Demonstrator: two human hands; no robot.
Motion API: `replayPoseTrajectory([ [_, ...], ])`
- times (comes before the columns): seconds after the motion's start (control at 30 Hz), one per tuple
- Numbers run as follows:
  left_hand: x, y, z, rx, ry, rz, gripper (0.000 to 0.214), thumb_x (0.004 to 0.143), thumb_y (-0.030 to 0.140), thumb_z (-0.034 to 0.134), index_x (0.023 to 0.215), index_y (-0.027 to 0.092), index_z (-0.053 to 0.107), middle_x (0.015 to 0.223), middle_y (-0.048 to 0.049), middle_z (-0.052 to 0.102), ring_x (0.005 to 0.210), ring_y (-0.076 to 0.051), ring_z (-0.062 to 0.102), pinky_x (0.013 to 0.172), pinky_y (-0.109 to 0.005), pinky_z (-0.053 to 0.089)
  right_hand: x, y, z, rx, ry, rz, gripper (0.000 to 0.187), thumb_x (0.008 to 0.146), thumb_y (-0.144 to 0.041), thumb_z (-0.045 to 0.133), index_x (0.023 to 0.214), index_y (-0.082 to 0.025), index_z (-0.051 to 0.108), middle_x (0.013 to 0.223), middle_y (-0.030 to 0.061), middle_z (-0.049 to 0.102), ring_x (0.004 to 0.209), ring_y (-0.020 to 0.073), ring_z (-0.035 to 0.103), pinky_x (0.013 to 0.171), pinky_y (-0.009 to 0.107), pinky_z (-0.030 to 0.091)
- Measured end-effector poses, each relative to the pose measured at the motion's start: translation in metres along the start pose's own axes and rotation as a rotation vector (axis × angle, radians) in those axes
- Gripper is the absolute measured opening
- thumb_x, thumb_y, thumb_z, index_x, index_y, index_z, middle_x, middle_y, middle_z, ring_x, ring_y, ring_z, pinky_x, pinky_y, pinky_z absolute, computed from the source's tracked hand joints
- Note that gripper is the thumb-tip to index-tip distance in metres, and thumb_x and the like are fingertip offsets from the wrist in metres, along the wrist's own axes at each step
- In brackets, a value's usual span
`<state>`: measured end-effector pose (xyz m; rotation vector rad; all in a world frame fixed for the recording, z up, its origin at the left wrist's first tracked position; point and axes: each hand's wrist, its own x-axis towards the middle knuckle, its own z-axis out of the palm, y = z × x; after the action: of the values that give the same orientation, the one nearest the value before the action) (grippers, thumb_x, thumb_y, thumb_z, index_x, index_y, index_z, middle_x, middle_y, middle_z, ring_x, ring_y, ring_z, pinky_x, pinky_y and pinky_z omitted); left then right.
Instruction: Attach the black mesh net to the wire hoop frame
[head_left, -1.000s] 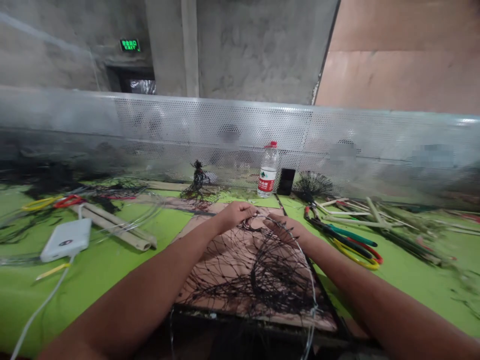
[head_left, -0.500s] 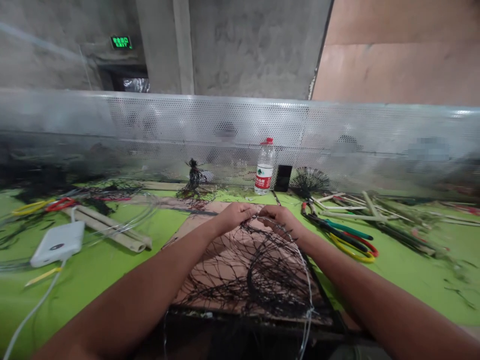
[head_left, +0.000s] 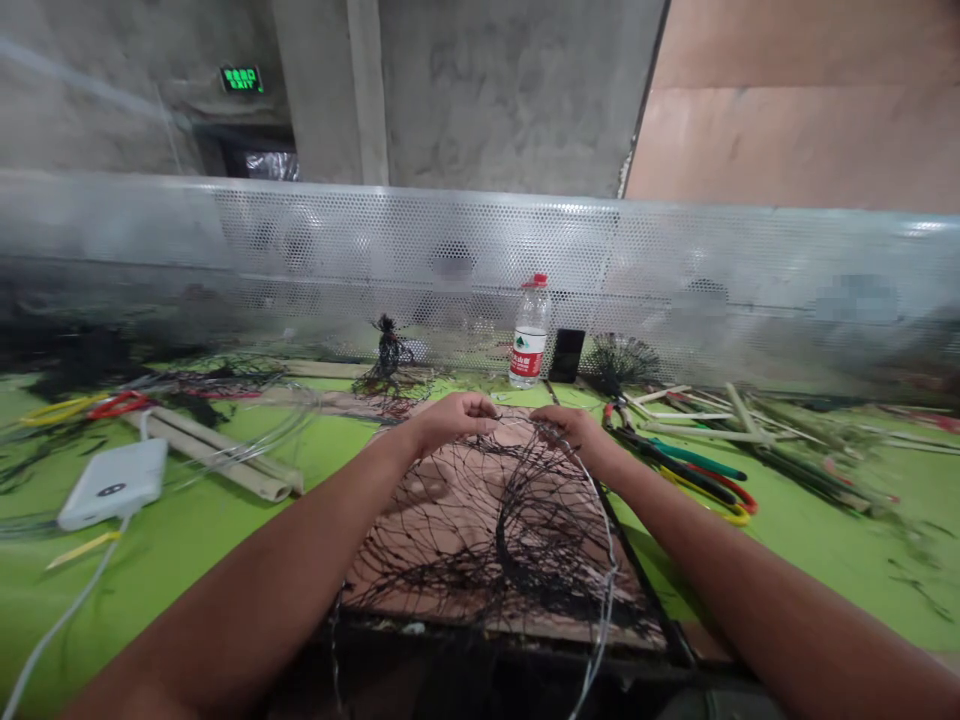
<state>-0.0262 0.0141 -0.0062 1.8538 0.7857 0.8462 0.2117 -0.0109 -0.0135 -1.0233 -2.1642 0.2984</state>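
Behind the hands, grey concrete wall (head_left: pixel 487 90) and long perforated metal screen (head_left: pixel 675 260). Under them, green-covered table (head_left: pixel 187 540), brown cardboard sheet (head_left: pixel 420 490), then black mesh netting (head_left: pixel 510 520), its far edge pinched by left hand (head_left: pixel 450 418) and right hand (head_left: pixel 570 428).

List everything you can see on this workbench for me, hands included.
black net: one, black, spread on the brown board
wire hoop: one, silver, along the net's right edge
brown board: one, brown, on the green table
green table: one, green, across the view
water bottle: one, clear with red cap, back, by the screen
perforated screen: one, silver, behind the table
power bank: one, white, left, cable attached
pliers: several, green, red and yellow handles, right of the board
left hand: one, gripping the net's far edge
right hand: one, gripping the net's far edge
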Motion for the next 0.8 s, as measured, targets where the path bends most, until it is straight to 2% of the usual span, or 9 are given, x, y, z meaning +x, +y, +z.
replayPoseTrajectory([
  [0.2, -0.001, 0.001, 0.005, -0.01, -0.034, -0.002, 0.029, 0.064, 0.029, 0.068, 0.083, 0.012, 0.055, 0.074, -0.0016, 0.058, 0.063, -0.008, 0.05, 0.054, -0.019, 0.033, -0.001, -0.011, 0.001, -0.053, -0.024, -0.034, 0.017, 0.076, -0.018, 0.05, 0.085, -0.016, 0.063, 0.082, 0.0048, 0.065, 0.076, 0.0164, 0.057, 0.068, 0.025, 0.043],
  [0.4, -0.003, 0.002, 0.006, -0.051, -0.085, -0.023, 0.021, 0.07, 0.024, 0.06, 0.086, 0.014, 0.049, 0.091, -0.0077, 0.065, 0.064, -0.008, 0.054, 0.053, -0.019, 0.032, -0.001, -0.009, 0.002, -0.055, -0.053, -0.066, 0.016, 0.077, -0.021, 0.05, 0.083, -0.015, 0.063, 0.077, 0.0066, 0.064, 0.071, 0.0165, 0.055, 0.065, 0.027, 0.042],
  [0.57, -0.003, 0.002, 0.007, -0.022, -0.09, -0.021, 0.02, 0.07, 0.024, 0.059, 0.085, 0.015, 0.049, 0.088, -0.0056, 0.065, 0.066, -0.01, 0.055, 0.056, -0.02, 0.035, 0.0, -0.006, 0.005, -0.102, -0.038, -0.078, 0.019, 0.079, -0.026, 0.05, 0.086, -0.015, 0.064, 0.079, 0.0061, 0.064, 0.072, 0.0161, 0.056, 0.065, 0.026, 0.041],
  [0.8, -0.002, 0.0, 0.008, 0.028, -0.083, -0.003, 0.018, 0.07, 0.02, 0.057, 0.086, 0.015, 0.05, 0.084, -0.0034, 0.063, 0.07, -0.011, 0.056, 0.061, -0.021, 0.037, 0.001, -0.001, 0.002, -0.123, -0.029, -0.132, 0.02, 0.078, -0.023, 0.05, 0.089, -0.016, 0.066, 0.087, 0.0078, 0.067, 0.08, 0.0181, 0.059, 0.071, 0.027, 0.044],
])
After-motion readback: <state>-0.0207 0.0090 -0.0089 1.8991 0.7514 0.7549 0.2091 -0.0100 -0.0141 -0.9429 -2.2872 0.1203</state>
